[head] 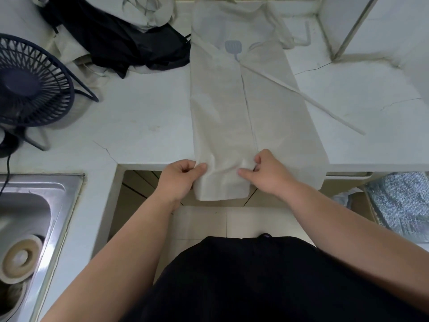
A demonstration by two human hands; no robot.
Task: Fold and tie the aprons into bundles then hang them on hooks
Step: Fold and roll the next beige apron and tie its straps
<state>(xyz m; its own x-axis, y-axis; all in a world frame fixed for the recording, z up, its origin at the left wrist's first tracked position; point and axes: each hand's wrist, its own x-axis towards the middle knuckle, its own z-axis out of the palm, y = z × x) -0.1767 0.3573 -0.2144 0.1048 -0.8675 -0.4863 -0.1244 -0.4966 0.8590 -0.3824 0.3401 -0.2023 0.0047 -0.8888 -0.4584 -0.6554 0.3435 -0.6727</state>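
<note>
- Cream apron (222,117) lies on the worktop (144,126) at 12 o'clock, both sides folded in to the middle, near end hanging over the edge.
- My left hand (183,177) pinches its left edge.
- My right hand (267,173) pinches the cloth at the centre fold.
- Strap (301,94) trails off toward 4 o'clock.
- Dark cloth pile (120,36) at 11, fan (30,82) at 9.

Bare counter (144,117) open between the fan (32,82) and the folded apron (232,112), heap of dark cloth (120,38) blocking the far left, a strap (301,94) crossing the open right side, sink (46,194) at near left
</note>
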